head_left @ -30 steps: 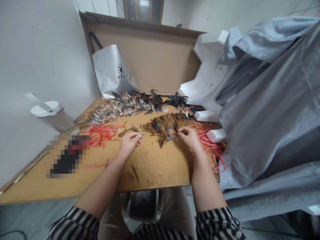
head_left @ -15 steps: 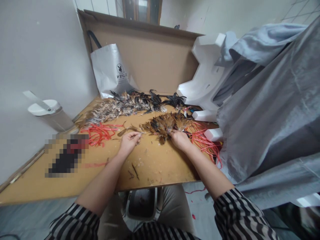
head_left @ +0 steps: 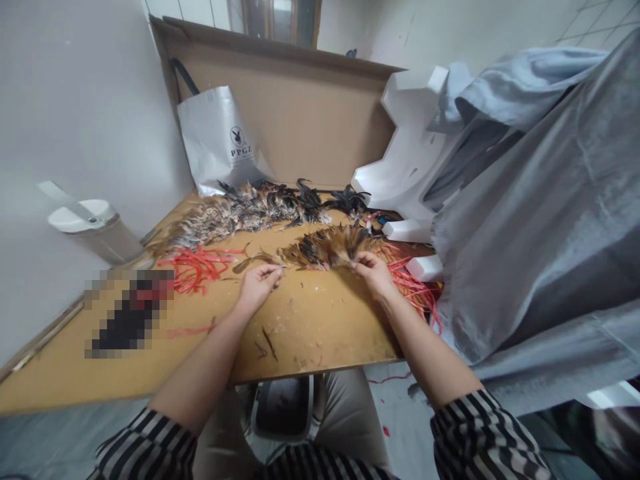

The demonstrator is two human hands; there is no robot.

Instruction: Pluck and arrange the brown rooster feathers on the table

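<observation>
A row of brown and black feathers (head_left: 325, 245) lies across the middle of the table. At its right part, my right hand (head_left: 374, 272) is closed, thumb and fingers pinching the lower edge of the feathers. My left hand (head_left: 257, 285) is closed at the row's left end, its fingertips pinching a thin pale strand. Whether that strand is joined to the feathers I cannot tell. Behind both hands stretches a longer pile of feathers (head_left: 225, 217), speckled grey-brown at the left and black toward the right.
Red plastic ribbons (head_left: 200, 267) lie at the left, more red ribbons (head_left: 413, 283) at the right. A silver bag (head_left: 210, 140) stands before a cardboard panel (head_left: 320, 120). White foam (head_left: 405, 147) and grey cloth (head_left: 525, 220) border the right; a lidded cup (head_left: 103, 233) stands left.
My right hand has shifted slightly right and up along the feathers, its fingers now showing. The feathers near it have fanned upward. My left hand stays nearly still.
</observation>
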